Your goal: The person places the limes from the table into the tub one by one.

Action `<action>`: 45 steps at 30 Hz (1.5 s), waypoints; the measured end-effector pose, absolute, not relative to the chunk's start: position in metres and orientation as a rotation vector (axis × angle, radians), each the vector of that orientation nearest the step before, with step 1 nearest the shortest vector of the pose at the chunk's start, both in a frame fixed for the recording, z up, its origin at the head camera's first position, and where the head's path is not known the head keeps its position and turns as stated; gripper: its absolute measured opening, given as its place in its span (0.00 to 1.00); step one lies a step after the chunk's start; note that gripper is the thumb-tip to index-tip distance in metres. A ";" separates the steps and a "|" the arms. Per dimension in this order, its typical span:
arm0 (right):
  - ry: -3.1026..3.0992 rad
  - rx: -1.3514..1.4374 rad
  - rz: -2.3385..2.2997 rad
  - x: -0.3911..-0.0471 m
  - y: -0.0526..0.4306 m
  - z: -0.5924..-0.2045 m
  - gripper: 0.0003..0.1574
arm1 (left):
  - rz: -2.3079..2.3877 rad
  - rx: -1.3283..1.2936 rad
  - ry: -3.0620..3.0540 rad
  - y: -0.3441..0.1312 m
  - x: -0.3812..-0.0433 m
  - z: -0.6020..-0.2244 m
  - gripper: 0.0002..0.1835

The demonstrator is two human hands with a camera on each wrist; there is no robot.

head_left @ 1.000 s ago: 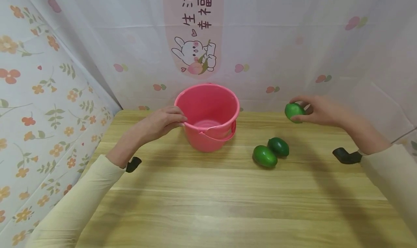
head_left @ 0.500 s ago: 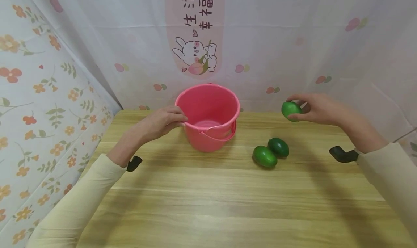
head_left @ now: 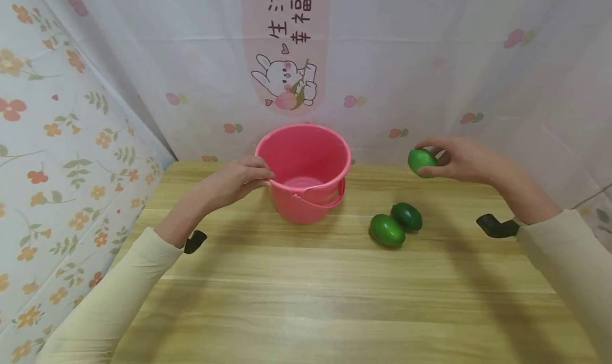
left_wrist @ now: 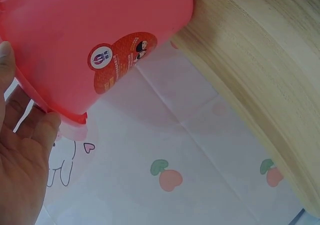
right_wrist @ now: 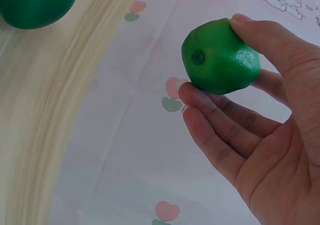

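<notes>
Largest is a white cloth with printed fruits [head_left: 406,50], which hangs behind everything; on its pale pink panel [head_left: 303,49] the dark characters 生活 and 幸福 can be read near a drawn rabbit [head_left: 279,79], and further writing is cut by the upper edge. Before it lies a yellowish wood-grain tabletop [head_left: 306,295]. Pale yellow long sleeves [head_left: 110,295] cover the person's arms. A round pink plastic bucket [head_left: 301,210] stands upright near the far edge of the table. The left hand [head_left: 241,179] pinches its rim at the left side, between thumb and fingers. The right hand [head_left: 464,159] is raised above the table, to the right of the bucket and well apart from it, and its thumb and fingers pinch a glossy bright green lime-shaped fruit [head_left: 422,163]. On the table, below this one, a lighter green oval fruit [head_left: 387,230] and a darker green oval fruit [head_left: 407,216] lie side by side. Finally, the bucket's red-orange sticker [left_wrist: 120,60] carries a round white emblem [left_wrist: 101,58]; its lettering is too small to read.
</notes>
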State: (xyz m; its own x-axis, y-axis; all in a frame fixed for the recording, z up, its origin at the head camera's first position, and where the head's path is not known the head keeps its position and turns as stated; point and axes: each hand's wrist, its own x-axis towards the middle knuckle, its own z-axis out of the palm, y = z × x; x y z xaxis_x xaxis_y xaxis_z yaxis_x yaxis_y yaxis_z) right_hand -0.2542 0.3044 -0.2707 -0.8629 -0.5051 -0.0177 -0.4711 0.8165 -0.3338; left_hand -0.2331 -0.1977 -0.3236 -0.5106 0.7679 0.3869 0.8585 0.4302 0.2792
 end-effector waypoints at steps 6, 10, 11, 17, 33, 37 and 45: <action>2.886 -0.789 -0.516 -0.256 0.304 -0.273 0.36 | -0.669 -1.421 -2.491 -0.199 -0.232 -0.323 0.11; 2.883 -0.781 -0.554 -0.256 0.303 -0.271 0.36 | -0.679 -1.419 -2.486 -0.200 -0.233 -0.324 0.11; 2.884 -0.779 -0.560 -0.256 0.303 -0.271 0.36 | -0.679 -1.418 -2.482 -0.200 -0.233 -0.324 0.11; 2.876 -0.770 -0.559 -0.255 0.297 -0.266 0.36 | -0.679 -1.422 -2.468 -0.198 -0.233 -0.327 0.10; 2.862 -0.831 -0.588 -0.257 0.287 -0.264 0.35 | -0.694 -1.419 -2.468 -0.199 -0.233 -0.328 0.10; 2.861 -0.826 -0.595 -0.258 0.283 -0.263 0.35 | -0.699 -1.424 -2.463 -0.199 -0.232 -0.328 0.10; 2.869 -0.905 -0.612 -0.262 0.272 -0.261 0.34 | -0.693 -1.417 -2.472 -0.199 -0.232 -0.327 0.09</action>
